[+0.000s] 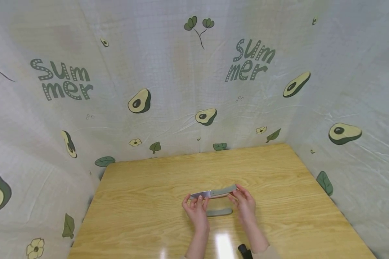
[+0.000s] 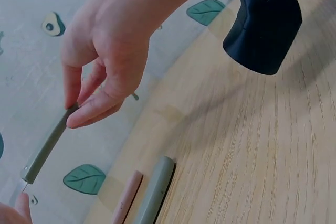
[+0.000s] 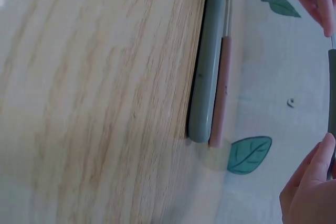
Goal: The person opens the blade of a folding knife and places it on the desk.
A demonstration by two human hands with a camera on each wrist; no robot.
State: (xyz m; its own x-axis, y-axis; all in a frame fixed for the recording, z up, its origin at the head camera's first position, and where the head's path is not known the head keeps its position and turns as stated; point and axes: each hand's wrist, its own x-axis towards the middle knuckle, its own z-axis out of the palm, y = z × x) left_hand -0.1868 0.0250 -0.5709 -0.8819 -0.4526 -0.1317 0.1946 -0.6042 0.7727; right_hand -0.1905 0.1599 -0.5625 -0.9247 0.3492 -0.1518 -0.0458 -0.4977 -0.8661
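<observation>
Both hands hold up a small knife (image 1: 218,192) with a grey-green handle and a short shiny blade (image 1: 200,194). My left hand (image 1: 197,212) pinches the blade side, fingertips along the metal. At the other end, my right hand (image 1: 244,205) grips the handle's tip between thumb and fingers. In the left wrist view the right hand (image 2: 107,56) shows large, with the knife handle (image 2: 50,145) slanting down from it. Below the knife lies another grey-green handle (image 3: 206,72) with metal at its end. A pink-handled two-pronged fork (image 3: 222,87) lies beside it.
The wooden table (image 1: 142,201) reaches to a pale cloth backdrop (image 1: 175,72) printed with avocados, leaves and lettering, at the back and both sides. A black wrist mount (image 2: 265,30) sits on the right arm. Light glares on the near part of the table.
</observation>
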